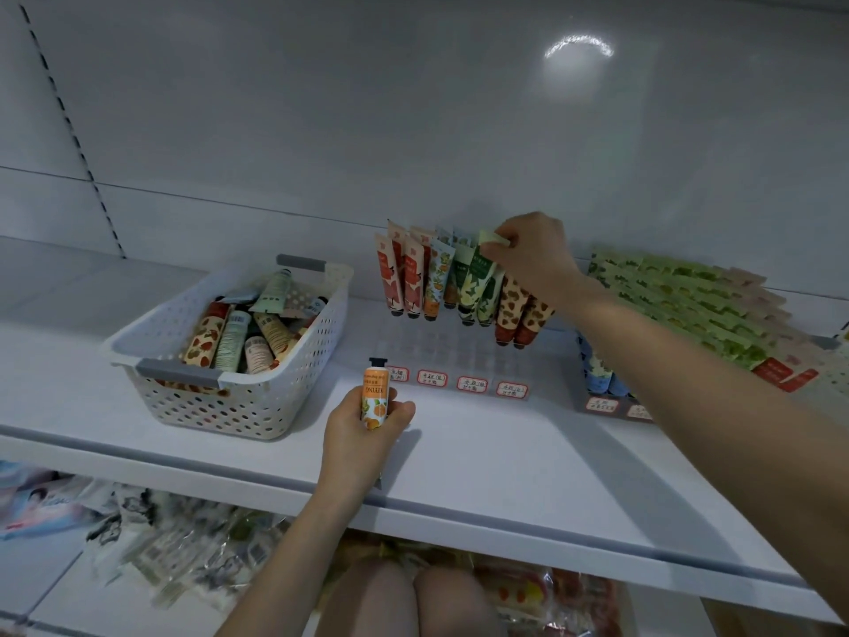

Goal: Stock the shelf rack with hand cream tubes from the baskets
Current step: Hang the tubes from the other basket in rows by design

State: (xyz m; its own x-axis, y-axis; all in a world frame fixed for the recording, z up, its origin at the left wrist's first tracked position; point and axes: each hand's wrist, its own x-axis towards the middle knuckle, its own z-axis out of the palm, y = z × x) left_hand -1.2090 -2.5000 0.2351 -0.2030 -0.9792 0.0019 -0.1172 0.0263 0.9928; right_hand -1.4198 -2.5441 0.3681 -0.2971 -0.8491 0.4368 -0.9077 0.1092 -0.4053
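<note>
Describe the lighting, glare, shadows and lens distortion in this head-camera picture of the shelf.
Head view: dim, bluish light; an arc of glare on the back panel; the right hand, pinching a green tube, and its arm throw a shadow across the shelf; the left hand, gripping an orange tube, shadows it; the wide lens leans the slotted upright.

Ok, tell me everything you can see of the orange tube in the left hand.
The orange hand cream tube is small and glossy, plastic by its look, printed with orange fruit, green leaves and dark lettering. Its black cap is on and points up, with the tube near upright. The left hand grips its lower half, fingers curled round it. It is held over the white shelf, between the basket and the price labels, touching nothing else.
</note>
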